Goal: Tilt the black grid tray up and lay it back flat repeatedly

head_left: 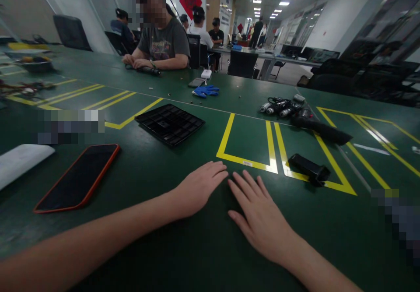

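Green table [157, 169] lies under both of the person's hands, and its bare surface runs from the near edge to the far side of the room. The left hand [200, 187] lies palm down with its fingers close together, holding nothing. The right hand [259, 217] is also flat and empty, its fingers a little spread, with the fingertips of the two hands almost meeting.

To the left lies a dark phone in an orange case [77, 178], screen up. Just beyond the hands is a yellow taped rectangle [246, 143], and a black oblong block [308, 168] sits on the tape lines to its right. Farther back a black compartment tray [169, 123] rests left of centre, and a cluster of cylindrical tools [282, 107] lies to the right. A blue glove [206, 91] lies beyond. Across the table a seated person [164, 42] has both hands on a dark tool [146, 70].
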Demonstrator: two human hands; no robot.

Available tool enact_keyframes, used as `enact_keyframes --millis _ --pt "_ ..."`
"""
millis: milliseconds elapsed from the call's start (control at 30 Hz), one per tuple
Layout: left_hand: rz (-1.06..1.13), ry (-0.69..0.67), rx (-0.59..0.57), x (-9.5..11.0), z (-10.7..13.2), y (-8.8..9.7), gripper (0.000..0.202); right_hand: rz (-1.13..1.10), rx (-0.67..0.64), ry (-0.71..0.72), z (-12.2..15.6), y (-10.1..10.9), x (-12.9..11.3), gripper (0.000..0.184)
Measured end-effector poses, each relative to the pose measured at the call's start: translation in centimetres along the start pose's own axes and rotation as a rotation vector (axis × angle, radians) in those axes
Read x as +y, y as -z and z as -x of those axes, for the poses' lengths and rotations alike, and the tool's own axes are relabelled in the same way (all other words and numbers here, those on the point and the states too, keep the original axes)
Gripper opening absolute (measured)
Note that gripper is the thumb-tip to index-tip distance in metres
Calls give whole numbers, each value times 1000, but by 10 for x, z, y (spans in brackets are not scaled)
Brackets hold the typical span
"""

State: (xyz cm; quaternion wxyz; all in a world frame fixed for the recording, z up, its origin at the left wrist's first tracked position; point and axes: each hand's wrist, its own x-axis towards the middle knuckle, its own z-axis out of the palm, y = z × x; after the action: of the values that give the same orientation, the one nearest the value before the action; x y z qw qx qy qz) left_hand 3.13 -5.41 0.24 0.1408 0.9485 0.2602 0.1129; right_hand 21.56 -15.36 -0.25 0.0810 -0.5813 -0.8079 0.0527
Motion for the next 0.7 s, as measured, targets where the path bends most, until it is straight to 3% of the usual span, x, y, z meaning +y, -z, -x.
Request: enact_keyframes --millis 133,233,333,400,467,600,700 --pt "-86 -28 7 -3 7 -5 43 -13 -74 24 2 0 -6 54" --pt "-108 -199 68 4 16 3 38 -29 -62 40 1 3 -2 52" --pt "-96 -367 69 19 26 9 31 -60 -2 27 0 6 7 46" --pt "-97 -375 46 24 30 9 26 -55 89 -22 -1 9 20 45" --pt "-100 -292 26 23 30 9 24 -5 221 -96 -2 12 37 44" --pt "-145 55 38 9 19 10 25 166 517 -264 -1 18 77 42" --pt "-183 223 -11 -2 10 12 33 284 572 -398 1 21 101 48"
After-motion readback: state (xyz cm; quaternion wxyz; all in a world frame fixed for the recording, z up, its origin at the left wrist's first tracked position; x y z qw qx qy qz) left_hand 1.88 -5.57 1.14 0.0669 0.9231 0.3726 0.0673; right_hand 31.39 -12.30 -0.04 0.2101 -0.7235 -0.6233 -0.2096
